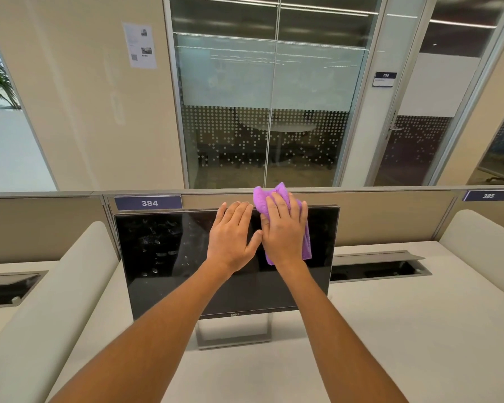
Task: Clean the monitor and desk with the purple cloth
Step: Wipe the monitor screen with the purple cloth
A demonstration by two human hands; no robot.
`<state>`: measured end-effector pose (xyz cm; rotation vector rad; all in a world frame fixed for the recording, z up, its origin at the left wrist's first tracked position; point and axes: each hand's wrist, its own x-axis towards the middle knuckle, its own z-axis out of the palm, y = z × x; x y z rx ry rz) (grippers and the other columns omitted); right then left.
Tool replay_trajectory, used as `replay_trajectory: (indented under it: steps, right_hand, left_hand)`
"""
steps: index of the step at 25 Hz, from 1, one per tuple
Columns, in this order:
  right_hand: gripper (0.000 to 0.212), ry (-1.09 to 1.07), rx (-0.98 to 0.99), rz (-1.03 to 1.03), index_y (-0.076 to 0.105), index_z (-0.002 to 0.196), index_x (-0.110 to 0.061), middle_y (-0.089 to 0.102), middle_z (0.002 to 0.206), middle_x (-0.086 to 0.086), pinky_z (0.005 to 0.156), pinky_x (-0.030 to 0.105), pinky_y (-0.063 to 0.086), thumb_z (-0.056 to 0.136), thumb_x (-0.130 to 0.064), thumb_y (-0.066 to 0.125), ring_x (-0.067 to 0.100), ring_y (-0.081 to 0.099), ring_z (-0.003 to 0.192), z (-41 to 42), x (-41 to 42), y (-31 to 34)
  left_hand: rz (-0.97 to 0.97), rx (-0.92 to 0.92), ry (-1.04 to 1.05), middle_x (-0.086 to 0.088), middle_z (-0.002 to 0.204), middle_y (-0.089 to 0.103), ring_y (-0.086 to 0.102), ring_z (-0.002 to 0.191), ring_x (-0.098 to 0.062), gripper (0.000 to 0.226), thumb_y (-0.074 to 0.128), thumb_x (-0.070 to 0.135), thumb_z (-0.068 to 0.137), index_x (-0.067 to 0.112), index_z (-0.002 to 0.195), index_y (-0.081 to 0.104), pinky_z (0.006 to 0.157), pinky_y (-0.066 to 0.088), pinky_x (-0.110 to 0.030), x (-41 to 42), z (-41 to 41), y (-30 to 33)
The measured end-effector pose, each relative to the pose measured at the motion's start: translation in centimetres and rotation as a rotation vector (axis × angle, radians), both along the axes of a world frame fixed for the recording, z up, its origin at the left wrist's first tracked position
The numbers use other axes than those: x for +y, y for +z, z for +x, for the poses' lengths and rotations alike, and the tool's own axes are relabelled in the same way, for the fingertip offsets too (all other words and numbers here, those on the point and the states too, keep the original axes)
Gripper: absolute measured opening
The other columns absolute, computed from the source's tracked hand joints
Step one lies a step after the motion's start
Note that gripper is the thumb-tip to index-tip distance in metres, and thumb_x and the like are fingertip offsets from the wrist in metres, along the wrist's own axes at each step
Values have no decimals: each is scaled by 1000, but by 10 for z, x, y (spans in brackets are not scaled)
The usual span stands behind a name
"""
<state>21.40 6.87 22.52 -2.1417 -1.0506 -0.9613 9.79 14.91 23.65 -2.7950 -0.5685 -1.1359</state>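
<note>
- right hand (284,228) — fingers straight, pressing purple cloth (277,219) flat against monitor (163,257) at its top edge.
- left hand (233,234) — flat, fingers extended on screen, holding nothing.
- monitor stands at desk (390,330) rear edge.

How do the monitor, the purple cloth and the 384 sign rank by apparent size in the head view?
1. monitor, clearly largest
2. purple cloth and 384 sign: look alike; the cloth is partly hidden by the right hand

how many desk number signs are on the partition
2. Sign 384 sits above the monitor's upper left corner; sign 385 is at the far right. Others may lie outside the view.
</note>
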Motion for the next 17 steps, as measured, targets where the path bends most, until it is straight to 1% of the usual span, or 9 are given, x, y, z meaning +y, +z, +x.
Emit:
replay_trajectory:
  steps: [3, 4, 7, 9, 11, 12, 13, 15, 17]
  right_hand:
    - [44, -21, -77, -30, 54, 135, -15, 54, 139, 4, 117, 52, 18, 100, -38, 39, 27, 39, 136, 13, -10, -3]
    - [44, -40, -67, -14, 53, 135, -15, 53, 140, 4, 116, 53, 18, 100, -38, 39, 27, 39, 136, 20, -15, -5]
    - [50, -145, 87, 106, 44, 143, -13, 43, 149, 5, 118, 52, 15, 102, -40, 32, 28, 29, 142, 41, -32, -12]
    - [55, -194, 187, 186, 34, 148, -12, 33, 154, 5, 118, 49, 10, 102, -41, 27, 29, 23, 145, 53, -43, -15]
    - [56, -211, 306, 278, 28, 149, -13, 30, 155, 6, 117, 44, 9, 101, -41, 26, 29, 27, 143, 62, -50, -18]
    - [54, -197, 409, 364, 32, 147, -13, 36, 152, 7, 117, 44, 15, 101, -40, 27, 30, 34, 138, 68, -51, -21]
    - [51, -169, 532, 473, 40, 142, -12, 47, 144, 9, 116, 46, 25, 101, -41, 27, 31, 44, 130, 71, -52, -24]
    - [49, -129, 731, 639, 54, 125, -13, 64, 117, 10, 102, 48, 42, 101, -45, 26, 30, 58, 107, 71, -56, -37]
    - [47, -93, 812, 651, 56, 123, -16, 66, 108, 6, 89, 36, 50, 102, -46, 26, 24, 62, 96, 64, -64, -59]
  left_hand:
    - [10, 11, -1, -5, 138, 51, 40, 132, -20, 57, 36, 47, 91, 12, 135, 48, 118, 16, -41, 0, -1, 0]
    - [13, 14, 3, -5, 139, 51, 39, 133, -20, 58, 35, 47, 92, 12, 136, 47, 119, 14, -40, 0, -2, 0]
    - [4, 23, 13, -4, 143, 47, 36, 136, -19, 59, 30, 48, 93, 13, 138, 45, 119, 10, -37, 0, -2, 1]
    - [1, 17, 20, -3, 144, 46, 35, 137, -19, 59, 29, 49, 93, 15, 139, 44, 119, 8, -37, -1, -1, 0]
    - [-2, 15, 18, -3, 144, 46, 34, 138, -19, 60, 30, 50, 93, 15, 139, 44, 119, 9, -38, 0, 0, -1]
    - [-1, 12, 15, -3, 144, 46, 35, 138, -20, 60, 30, 50, 93, 15, 139, 45, 119, 11, -39, 0, 0, -2]
    - [2, 7, 12, -4, 143, 47, 35, 137, -20, 60, 31, 51, 93, 15, 139, 45, 119, 13, -41, 0, 0, -3]
    - [3, -6, 11, -4, 142, 48, 36, 137, -20, 61, 31, 51, 92, 14, 138, 46, 119, 15, -42, 0, 1, -3]
    - [-1, -17, 15, -4, 142, 48, 37, 136, -21, 62, 32, 52, 92, 13, 137, 46, 119, 15, -43, -1, 2, -4]
